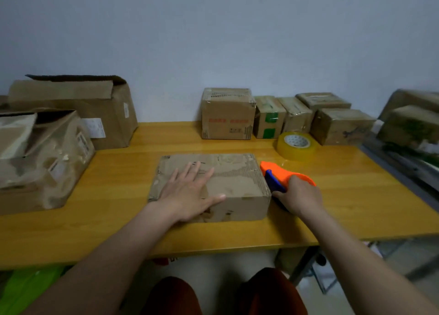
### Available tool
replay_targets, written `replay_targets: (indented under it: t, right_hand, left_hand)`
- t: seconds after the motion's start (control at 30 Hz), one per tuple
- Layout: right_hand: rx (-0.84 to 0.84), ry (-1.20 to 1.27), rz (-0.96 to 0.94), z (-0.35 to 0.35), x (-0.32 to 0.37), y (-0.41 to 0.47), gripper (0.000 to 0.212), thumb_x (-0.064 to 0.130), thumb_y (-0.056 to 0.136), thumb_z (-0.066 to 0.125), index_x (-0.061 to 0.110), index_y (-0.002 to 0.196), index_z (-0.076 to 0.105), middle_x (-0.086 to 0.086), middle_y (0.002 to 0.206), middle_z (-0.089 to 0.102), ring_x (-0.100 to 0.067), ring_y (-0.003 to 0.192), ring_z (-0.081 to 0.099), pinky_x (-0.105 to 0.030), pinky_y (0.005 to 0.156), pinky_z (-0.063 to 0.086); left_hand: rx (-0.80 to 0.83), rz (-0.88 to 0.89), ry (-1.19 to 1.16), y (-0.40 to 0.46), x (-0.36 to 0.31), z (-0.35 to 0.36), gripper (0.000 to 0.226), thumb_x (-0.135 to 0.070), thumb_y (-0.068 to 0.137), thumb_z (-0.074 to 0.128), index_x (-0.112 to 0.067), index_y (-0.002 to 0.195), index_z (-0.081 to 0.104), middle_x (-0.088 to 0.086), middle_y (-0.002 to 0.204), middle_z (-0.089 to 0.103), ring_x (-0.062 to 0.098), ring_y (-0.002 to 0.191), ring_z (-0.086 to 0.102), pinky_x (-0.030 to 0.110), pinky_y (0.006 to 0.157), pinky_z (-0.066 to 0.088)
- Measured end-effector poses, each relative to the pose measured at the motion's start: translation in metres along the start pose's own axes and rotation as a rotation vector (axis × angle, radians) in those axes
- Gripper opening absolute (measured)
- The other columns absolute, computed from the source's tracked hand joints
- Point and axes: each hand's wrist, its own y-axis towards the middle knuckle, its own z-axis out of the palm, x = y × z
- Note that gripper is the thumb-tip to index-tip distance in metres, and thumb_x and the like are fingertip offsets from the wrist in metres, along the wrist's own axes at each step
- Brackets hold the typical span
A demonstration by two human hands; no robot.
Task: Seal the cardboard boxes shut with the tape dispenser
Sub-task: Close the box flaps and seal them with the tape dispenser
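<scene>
**Worn cardboard under one palm, dispenser gripped at its side**

Cardboard, scuffed and peeling, is what I see most of: the flat box (211,186) in the middle of the glossy yellow-wood table (356,196) has torn paper patches across its top and a dented near face. My left hand (190,196) lies flat on that top, fingers straight and spread, thumb along the near edge. My right hand (298,197) is curled round the tape dispenser (282,175), an orange plastic shell with a blue part, held right against the box's right side.

The dispenser's lower half is hidden behind my hand and the box wall, so I cannot tell whether tape touches the cardboard. Any seam on the box top is hard to make out among the scuffs.

Behind the dispenser a roll of clear tape (297,146) lies flat, pale core showing. Along the wall stand a row of small taped boxes (273,117), their film shiny. At left sit a crumpled box (40,160) and, behind it, a large open box (78,108) with its flaps up. At the right edge blurred boxes (411,122) rest on a metal rack, cut off by the frame.
</scene>
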Motion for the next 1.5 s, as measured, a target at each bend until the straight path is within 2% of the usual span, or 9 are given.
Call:
replay_targets:
  t: [0.27,0.37,0.5,0.67,0.83,1.07,1.23,1.37,1.5]
  right_hand:
    - [-0.157,0.576,-0.199,-0.046,-0.023,0.007,0.027,0.028,0.092,0.062,0.002,0.082,0.065,-0.019,0.078,0.063,-0.034,0.071,0.057,-0.033,0.059,0.036]
    - [-0.037,0.918,-0.422,-0.083,-0.012,0.001,0.02,0.021,0.091,0.063,0.002,0.093,0.07,-0.018,0.088,0.069,-0.028,0.074,0.062,-0.029,0.065,0.043]
    - [0.271,1.095,-0.628,-0.107,0.017,-0.002,0.026,0.028,0.085,0.062,0.008,0.098,0.071,-0.004,0.087,0.074,-0.009,0.074,0.065,-0.014,0.066,0.048]
    - [0.46,1.004,-0.704,-0.105,0.05,0.009,0.035,0.03,0.084,0.062,0.002,0.104,0.069,-0.016,0.101,0.071,-0.024,0.088,0.064,-0.035,0.086,0.045]
    - [0.515,0.905,-0.749,-0.104,0.063,0.017,0.04,0.035,0.082,0.062,0.004,0.105,0.069,-0.016,0.105,0.07,-0.037,0.1,0.062,-0.042,0.091,0.045]
    - [0.316,0.824,-0.615,-0.096,0.095,0.012,0.064,0.068,0.074,0.057,0.005,0.07,0.067,-0.01,0.065,0.067,-0.019,0.057,0.063,-0.019,0.057,0.044]
    - [0.112,0.839,-0.549,-0.087,0.107,0.011,0.062,0.071,0.067,0.059,0.011,0.061,0.069,-0.005,0.054,0.067,-0.015,0.048,0.063,-0.02,0.049,0.042]
    - [0.082,0.769,-0.561,-0.091,0.116,0.01,0.074,0.077,0.055,0.058,0.004,0.06,0.068,-0.009,0.052,0.064,-0.019,0.048,0.062,-0.026,0.051,0.041]
    - [0.098,0.704,-0.583,-0.092,0.128,0.007,0.081,0.08,0.053,0.057,0.001,0.069,0.069,-0.009,0.058,0.068,-0.026,0.058,0.068,-0.031,0.056,0.045]
  left_hand:
    - [-0.086,-0.001,-0.113,0.012,0.015,0.002,0.05,-0.043,0.104,0.018,-0.034,0.153,0.013,-0.013,0.16,0.008,0.013,0.147,0.006,0.037,0.118,0.009]
    - [-0.219,-0.058,-0.322,0.016,0.016,-0.001,0.042,-0.027,0.104,0.033,-0.031,0.145,0.039,-0.004,0.149,0.033,0.017,0.136,0.025,0.033,0.113,0.02]
    - [-0.255,-0.032,-0.48,0.015,0.016,-0.012,0.054,-0.002,0.096,0.043,-0.019,0.146,0.038,0.005,0.147,0.039,0.02,0.136,0.031,0.029,0.113,0.024]
    - [-0.357,-0.166,-1.3,0.004,0.023,-0.072,0.05,0.005,0.092,0.036,-0.011,0.135,0.054,0.006,0.135,0.057,0.017,0.129,0.048,0.039,0.112,0.034]
    - [-0.261,-0.148,-1.509,-0.009,0.036,-0.101,0.037,-0.008,0.093,0.034,-0.013,0.094,0.07,0.013,0.104,0.071,0.017,0.091,0.065,0.032,0.093,0.044]
    - [-0.015,-0.348,-1.972,0.007,0.045,-0.093,0.03,-0.024,0.094,0.048,0.0,0.103,0.063,0.018,0.092,0.072,0.028,0.089,0.066,0.041,0.076,0.054]
    - [-0.038,-0.466,-2.056,0.012,0.038,-0.077,0.006,-0.008,0.088,0.065,-0.003,0.088,0.062,0.018,0.093,0.071,0.025,0.081,0.067,0.039,0.069,0.054]
    - [-0.168,-0.538,-1.988,0.02,0.04,-0.07,0.01,-0.004,0.09,0.063,-0.004,0.08,0.059,0.01,0.065,0.068,0.019,0.072,0.066,0.039,0.077,0.054]
    - [-0.216,-0.594,-2.019,0.02,0.049,-0.063,0.006,-0.003,0.091,0.061,-0.003,0.085,0.059,0.013,0.082,0.065,0.022,0.073,0.065,0.035,0.057,0.055]
